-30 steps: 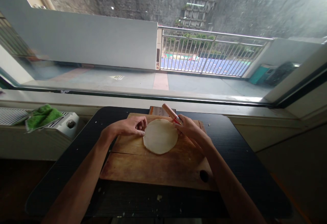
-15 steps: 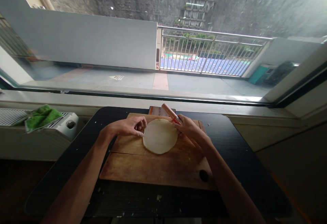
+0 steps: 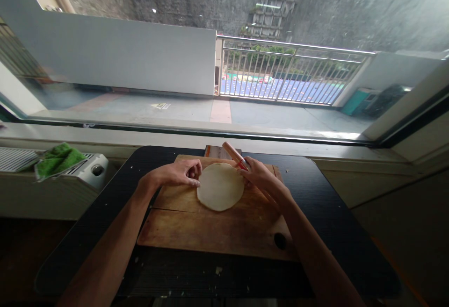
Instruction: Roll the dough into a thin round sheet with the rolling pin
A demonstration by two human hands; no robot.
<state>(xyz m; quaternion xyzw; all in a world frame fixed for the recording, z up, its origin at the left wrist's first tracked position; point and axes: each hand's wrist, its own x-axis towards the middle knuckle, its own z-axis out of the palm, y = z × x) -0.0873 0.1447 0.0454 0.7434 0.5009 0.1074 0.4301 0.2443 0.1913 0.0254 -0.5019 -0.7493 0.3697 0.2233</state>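
Note:
A thin, round sheet of pale dough point(image 3: 220, 188) lies flat on a wooden cutting board point(image 3: 196, 232). At its left edge is my left hand point(image 3: 180, 172), fingers curled and thumb low, pinching the rim; the exact contact is partly hidden. My right hand point(image 3: 261, 174) is closed around a wooden rolling pin point(image 3: 231, 152), which slants up and left over the board's far edge. The fingers of that hand also rest close to the dough's right edge, their tips partly hidden.
The board sits on a black table point(image 3: 326, 213) with small dough crumbs on it. Behind the board lies a flat device or card point(image 3: 213, 151). A green cloth point(image 3: 59, 161) drapes over a white heater point(image 3: 94, 171) at left. A large window point(image 3: 140, 106) stands beyond the sill.
Almost nothing differs. My left hand and the dough have shifted very slightly to the right; my right hand keeps its hold on the rolling pin.

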